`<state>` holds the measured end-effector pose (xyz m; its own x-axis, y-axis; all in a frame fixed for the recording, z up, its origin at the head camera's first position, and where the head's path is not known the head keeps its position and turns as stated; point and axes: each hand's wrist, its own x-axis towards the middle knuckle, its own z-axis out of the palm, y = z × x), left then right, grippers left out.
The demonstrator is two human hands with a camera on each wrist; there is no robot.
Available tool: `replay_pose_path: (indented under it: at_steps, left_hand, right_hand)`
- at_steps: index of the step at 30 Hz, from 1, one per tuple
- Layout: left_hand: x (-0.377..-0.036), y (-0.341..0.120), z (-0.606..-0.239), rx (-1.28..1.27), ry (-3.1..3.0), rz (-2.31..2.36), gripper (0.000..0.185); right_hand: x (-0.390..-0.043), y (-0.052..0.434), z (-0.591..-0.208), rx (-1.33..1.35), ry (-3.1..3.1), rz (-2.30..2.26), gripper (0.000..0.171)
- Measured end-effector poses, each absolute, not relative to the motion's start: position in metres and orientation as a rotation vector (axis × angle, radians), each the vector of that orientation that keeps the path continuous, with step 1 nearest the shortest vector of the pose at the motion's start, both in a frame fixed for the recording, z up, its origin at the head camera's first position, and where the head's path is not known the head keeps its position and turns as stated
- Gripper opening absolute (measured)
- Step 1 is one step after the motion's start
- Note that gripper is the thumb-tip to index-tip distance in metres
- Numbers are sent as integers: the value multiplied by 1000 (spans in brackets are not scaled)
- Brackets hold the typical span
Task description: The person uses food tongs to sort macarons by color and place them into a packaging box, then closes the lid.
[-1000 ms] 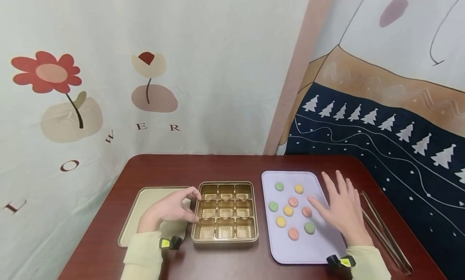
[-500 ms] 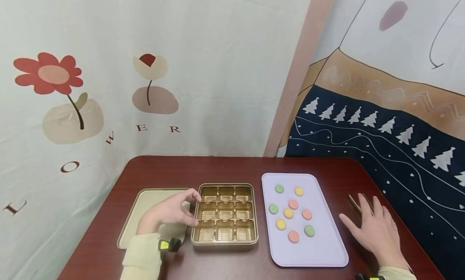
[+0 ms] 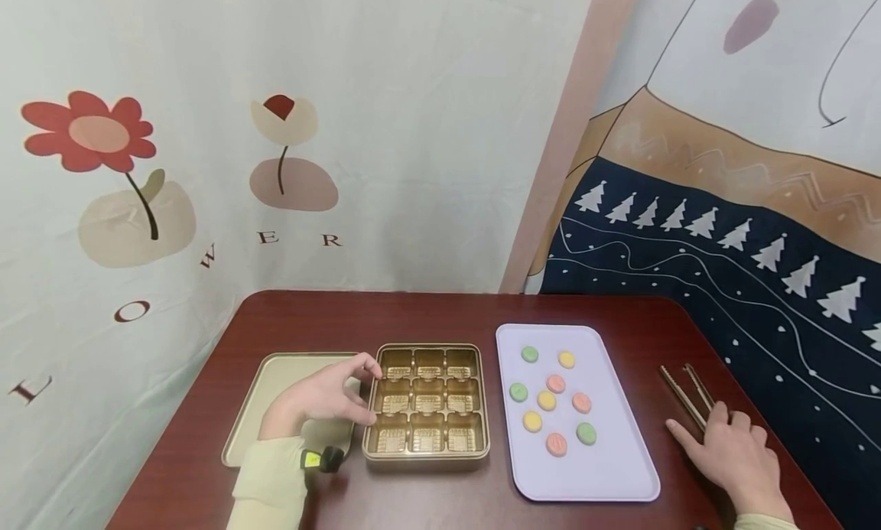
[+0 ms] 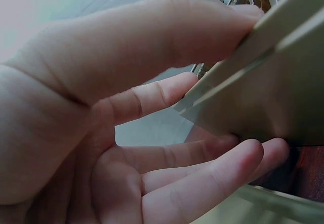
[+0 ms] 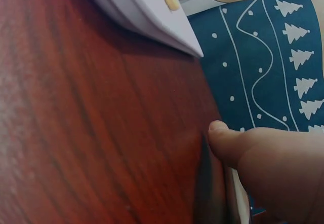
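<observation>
The tray [image 3: 585,480] lay between the box [image 3: 425,460] and the tongs [image 3: 683,398]. The left hand [image 3: 320,396], fingers loosely spread, touched the box; the right hand [image 3: 739,457], thumb apart, covered the tongs (fingertips hidden, hold uncertain). Picking these up seemed the step in hand, needing a secure grip next.

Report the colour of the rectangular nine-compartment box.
The rectangular nine-compartment box is shiny gold, clearest in the head view.

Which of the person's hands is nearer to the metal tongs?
Right. The right hand is over the near part of the tongs; the left hand is well away, at the left edge of the gold box, beyond the lilac tray.
</observation>
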<state>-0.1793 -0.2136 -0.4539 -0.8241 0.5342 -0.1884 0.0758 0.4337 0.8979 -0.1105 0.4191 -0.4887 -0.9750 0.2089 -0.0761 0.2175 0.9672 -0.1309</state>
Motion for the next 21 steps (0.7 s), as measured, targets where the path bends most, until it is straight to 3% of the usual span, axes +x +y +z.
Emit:
replay_pose_path:
  at_steps: [12,21]
  left_hand:
    - [-176,-212,-451,503,2224,1394,57]
    - [-177,-212,-451,487,2216,1395,58]
  right_hand:
    - [-110,420,-495,362,3159,-286,53]
    - [-109,423,-495,391,3154,-351,39]
